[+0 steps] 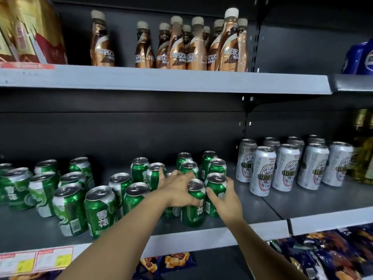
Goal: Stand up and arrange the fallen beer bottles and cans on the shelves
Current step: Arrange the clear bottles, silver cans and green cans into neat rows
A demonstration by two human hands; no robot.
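Note:
Several green beer cans stand upright on the grey middle shelf. My left hand reaches in among them, its thumb against the front green can and its fingers spread toward the cans behind. My right hand grips the neighbouring green can from its right side. Both of these cans stand upright near the shelf's front edge. Looser groups of green cans stand to the left. White and silver beer cans stand in rows to the right.
The upper shelf holds brown coffee bottles, a gold and red pack at left and a blue soda pack at right. Green glass bottles stand at far right. Snack bags lie below. Price tags line the shelf edge.

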